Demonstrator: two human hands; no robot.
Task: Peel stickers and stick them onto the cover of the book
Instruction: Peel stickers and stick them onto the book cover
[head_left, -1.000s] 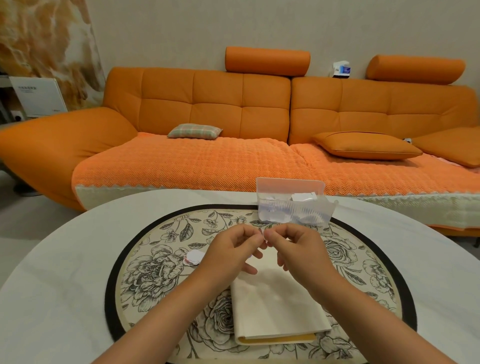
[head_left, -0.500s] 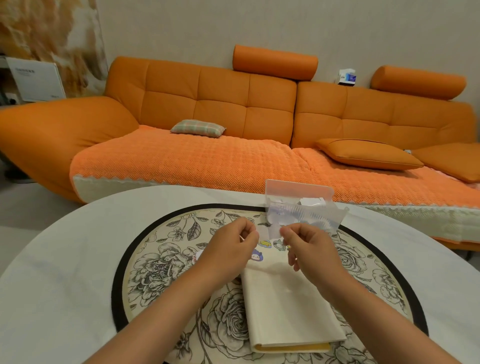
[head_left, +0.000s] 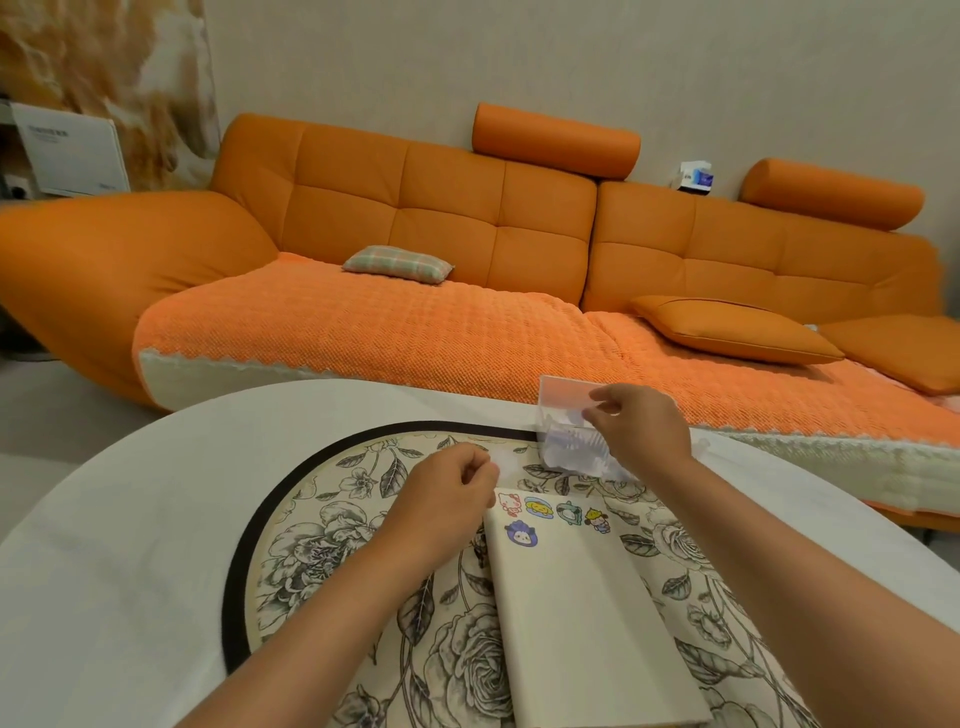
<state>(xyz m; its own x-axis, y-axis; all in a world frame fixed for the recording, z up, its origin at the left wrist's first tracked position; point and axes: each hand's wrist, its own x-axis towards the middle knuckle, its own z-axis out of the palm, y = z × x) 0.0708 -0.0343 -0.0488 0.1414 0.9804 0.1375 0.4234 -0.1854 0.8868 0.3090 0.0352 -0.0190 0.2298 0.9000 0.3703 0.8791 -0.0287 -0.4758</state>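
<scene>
A round white table (head_left: 130, 519) with a floral mat (head_left: 332, 519) stood before an orange sofa (head_left: 441, 218). The cream book (head_left: 582, 613) lay on the mat, right of centre. Its long axis ran near to far, and its far end, leaning left, bore the stickers (head_left: 550, 512). Bare tabletop lay to the left. The left hand (head_left: 447, 501) pinched a pale scrap (head_left: 503, 460). The right hand (head_left: 644, 428) had thumb and forefinger together over the clear box (head_left: 563, 395); whether they held anything I could not tell.

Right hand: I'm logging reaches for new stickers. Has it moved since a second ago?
Yes. The right hand has gone forward, from above the book to the box at the mat's far edge.
</scene>
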